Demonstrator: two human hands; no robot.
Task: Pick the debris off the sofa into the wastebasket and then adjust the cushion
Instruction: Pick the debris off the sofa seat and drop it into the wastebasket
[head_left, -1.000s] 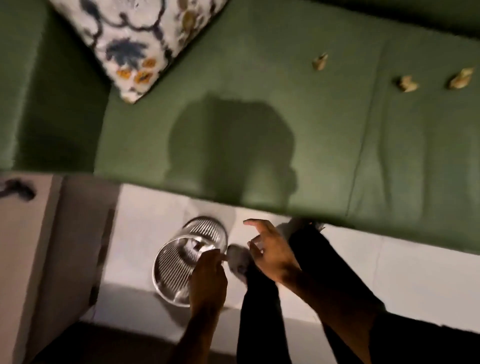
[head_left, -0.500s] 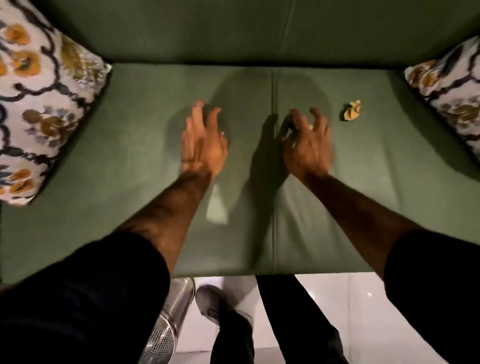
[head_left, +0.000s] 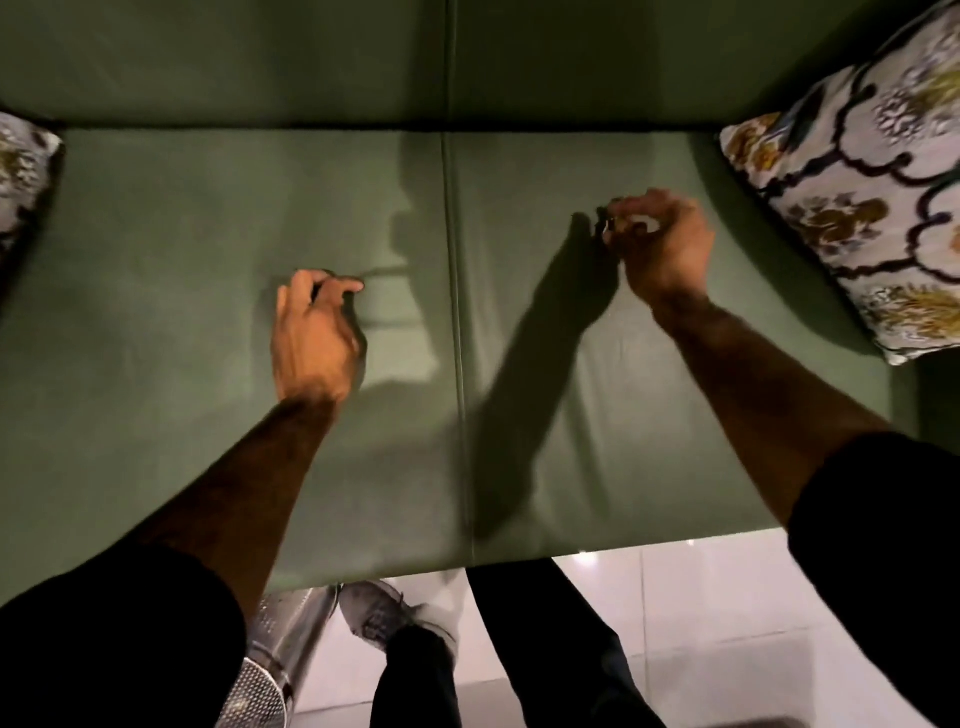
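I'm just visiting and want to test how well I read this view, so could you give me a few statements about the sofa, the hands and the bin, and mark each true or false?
1. The right hand is pinching a small piece of debris on the sofa seat. True.
2. The left hand rests on a patterned cushion. False: it is over the bare green seat.
3. The wastebasket stands on the sofa. False: it is on the floor, by the person's shoe.
4. A patterned cushion lies at the sofa's right end. True.
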